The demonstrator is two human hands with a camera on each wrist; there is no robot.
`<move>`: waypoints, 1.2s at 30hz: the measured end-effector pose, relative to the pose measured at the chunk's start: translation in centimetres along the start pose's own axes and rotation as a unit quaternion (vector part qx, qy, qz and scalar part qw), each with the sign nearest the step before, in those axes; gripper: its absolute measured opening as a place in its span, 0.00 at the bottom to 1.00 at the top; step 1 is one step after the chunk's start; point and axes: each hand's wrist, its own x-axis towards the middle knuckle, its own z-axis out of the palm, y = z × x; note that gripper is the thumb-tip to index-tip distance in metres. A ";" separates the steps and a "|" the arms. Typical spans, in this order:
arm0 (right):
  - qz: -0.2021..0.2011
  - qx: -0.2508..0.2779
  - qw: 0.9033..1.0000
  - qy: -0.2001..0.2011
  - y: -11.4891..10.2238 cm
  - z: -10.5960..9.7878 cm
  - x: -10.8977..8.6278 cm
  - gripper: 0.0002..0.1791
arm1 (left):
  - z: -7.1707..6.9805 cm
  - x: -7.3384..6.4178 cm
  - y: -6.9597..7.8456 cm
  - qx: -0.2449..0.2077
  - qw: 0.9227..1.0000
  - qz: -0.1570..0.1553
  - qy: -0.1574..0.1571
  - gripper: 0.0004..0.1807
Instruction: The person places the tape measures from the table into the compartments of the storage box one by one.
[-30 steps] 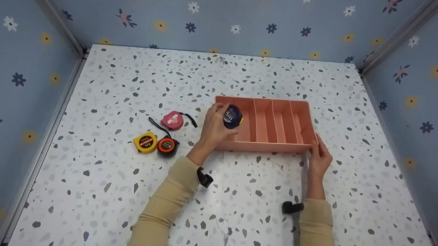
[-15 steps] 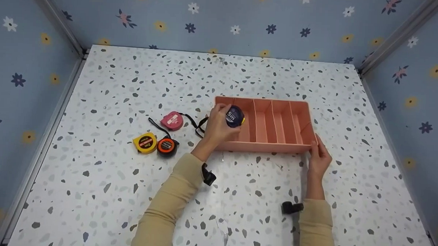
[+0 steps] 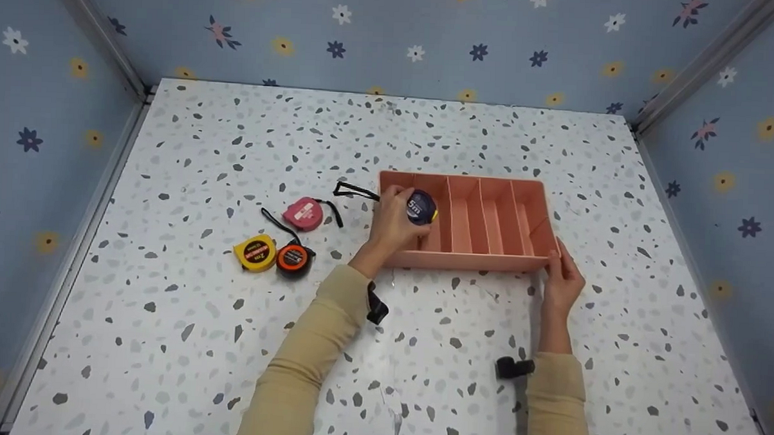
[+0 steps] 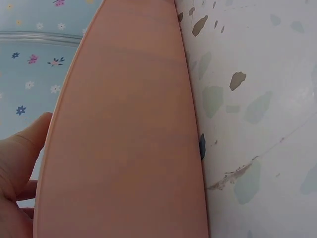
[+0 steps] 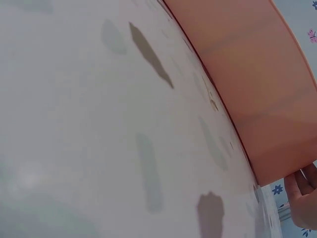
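My left hand (image 3: 392, 223) grips a dark blue tape measure (image 3: 421, 207) marked 5m, over the left part of a pink divided box (image 3: 463, 262). The tape measure's black strap (image 3: 356, 190) sticks out left past the box's side. At the box's front right corner, my right hand (image 3: 564, 281) holds the wall between thumb and fingers. The left wrist view shows the box's front wall (image 4: 119, 119) with my left thumb at its rim; the tape measure is hidden there. In the right wrist view my right fingers (image 5: 299, 183) touch the box's end corner.
Left of the box lie a pink tape measure (image 3: 303, 214), a yellow tape measure (image 3: 255, 252) and a black tape measure with an orange ring (image 3: 293, 259). The speckled table (image 3: 183, 339) is bounded by flowered panels (image 3: 381, 24) at the back and sides.
My left hand has shifted slightly right with the dark blue tape measure, now lower over the box. Its strap has swung out to the left. My right hand stays at the corner.
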 end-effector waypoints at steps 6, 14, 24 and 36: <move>0.000 0.020 1.000 -0.004 -0.1 0.0 0.0 0.22 | 0.5 0.2 0.1 0.016 1.000 -0.017 -0.016 0.41; -0.012 0.015 1.000 -0.009 -0.1 0.0 -0.1 0.21 | 1.3 0.6 -0.2 0.013 0.999 -0.017 -0.042 0.39; -0.037 0.041 0.998 -0.013 0.2 0.1 0.0 0.19 | 1.8 1.1 -0.5 0.047 0.997 -0.006 -0.062 0.33; -0.019 0.030 0.999 -0.010 0.0 0.0 -0.2 0.21 | 2.0 1.3 -0.6 0.071 0.993 -0.024 -0.093 0.29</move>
